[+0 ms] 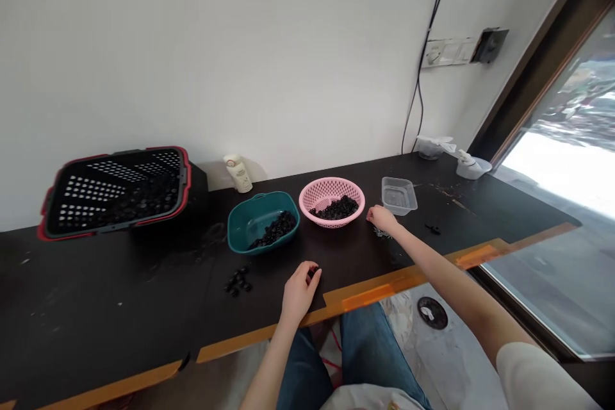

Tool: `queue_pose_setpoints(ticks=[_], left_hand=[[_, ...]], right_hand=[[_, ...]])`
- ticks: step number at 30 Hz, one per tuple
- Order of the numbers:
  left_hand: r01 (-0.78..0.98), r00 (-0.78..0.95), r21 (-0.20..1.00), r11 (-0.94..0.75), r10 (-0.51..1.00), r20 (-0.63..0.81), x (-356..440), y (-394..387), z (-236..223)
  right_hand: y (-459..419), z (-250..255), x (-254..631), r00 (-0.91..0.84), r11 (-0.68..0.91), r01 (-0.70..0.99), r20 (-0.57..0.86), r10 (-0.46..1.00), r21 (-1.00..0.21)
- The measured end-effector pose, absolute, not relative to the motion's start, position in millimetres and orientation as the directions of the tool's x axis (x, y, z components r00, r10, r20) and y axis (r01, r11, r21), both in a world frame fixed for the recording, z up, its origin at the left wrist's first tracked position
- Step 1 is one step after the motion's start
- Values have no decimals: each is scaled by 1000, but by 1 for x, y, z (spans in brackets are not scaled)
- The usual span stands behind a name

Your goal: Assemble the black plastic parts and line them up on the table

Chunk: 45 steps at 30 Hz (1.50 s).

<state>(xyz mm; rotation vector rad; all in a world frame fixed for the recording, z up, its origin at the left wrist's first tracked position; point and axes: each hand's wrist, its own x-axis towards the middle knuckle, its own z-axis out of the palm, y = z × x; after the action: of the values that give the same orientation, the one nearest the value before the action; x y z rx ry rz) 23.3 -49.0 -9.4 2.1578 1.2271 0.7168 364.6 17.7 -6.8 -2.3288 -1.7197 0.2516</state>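
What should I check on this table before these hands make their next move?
Left hand holding a berry: cannot tell, the curled fingers hide it.
Right hand touching the small grey heap: cannot tell.
Pink plastic colander upright with dark berries inside: ok.
Teal basket upright with berries inside: ok.
Loose berries all inside a container: not ok, they lie on the black tabletop.
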Motion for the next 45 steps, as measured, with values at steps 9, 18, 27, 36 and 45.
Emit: queue_pose_setpoints(ticks=[9,18,27,36,45], left_hand=[[596,412,682,-425,890,195,26,-53,-13],[235,285,943,-237,944,166,19,-44,-29],[-285,199,958,-10,977,70,27,-29,-3],[-549,563,697,462,820,-100,54,12,-1],[-613,568,545,572,799,-199,55,19,-27]], right_hand=[[2,2,362,313,-227,861,124,941,-455],[-63,-24,226,201,142,-90,122,972,-986],[-17,12,188,260,227,-322,144,955,-919],[4,5,203,240,369,58,372,897,-928],[-7,-9,191,458,368,-41,310,834,-929]])
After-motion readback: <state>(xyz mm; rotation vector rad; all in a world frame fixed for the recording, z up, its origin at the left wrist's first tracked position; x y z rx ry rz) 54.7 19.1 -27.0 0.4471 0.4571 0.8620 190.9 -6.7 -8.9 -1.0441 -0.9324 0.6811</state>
